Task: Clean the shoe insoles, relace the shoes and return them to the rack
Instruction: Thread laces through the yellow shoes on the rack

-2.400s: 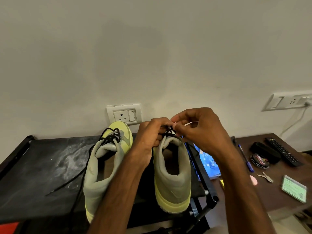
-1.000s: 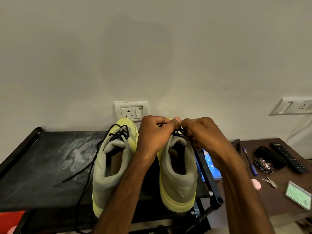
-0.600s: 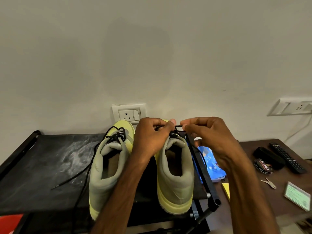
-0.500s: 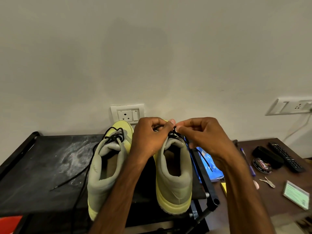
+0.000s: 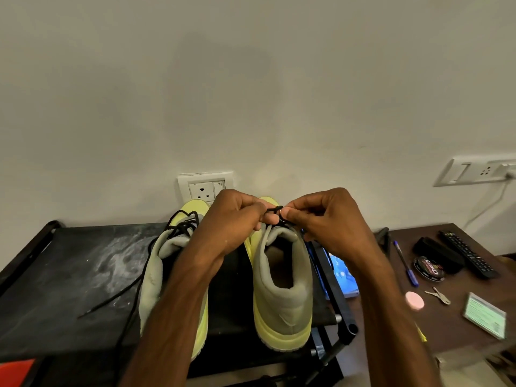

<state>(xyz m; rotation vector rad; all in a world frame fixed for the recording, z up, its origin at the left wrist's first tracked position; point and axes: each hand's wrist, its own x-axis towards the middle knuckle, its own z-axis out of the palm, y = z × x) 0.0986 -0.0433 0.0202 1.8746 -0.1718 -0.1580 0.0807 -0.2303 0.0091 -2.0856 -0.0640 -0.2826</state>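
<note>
The left forearm (image 5: 178,303) enters from 7 o'clock, the right forearm (image 5: 391,303) from 5 o'clock, converging toward 12; the left hand (image 5: 231,219), fingers curled, pinches the black lace (image 5: 275,210); the right hand (image 5: 326,219), at its 3 o'clock, pinches the same lace, knuckles up.

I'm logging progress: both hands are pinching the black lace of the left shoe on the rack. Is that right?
Not quite. In the head view, the left hand and right hand pinch the lace of the right shoe, not the left shoe. The rest holds: it stands on the rack.
</note>
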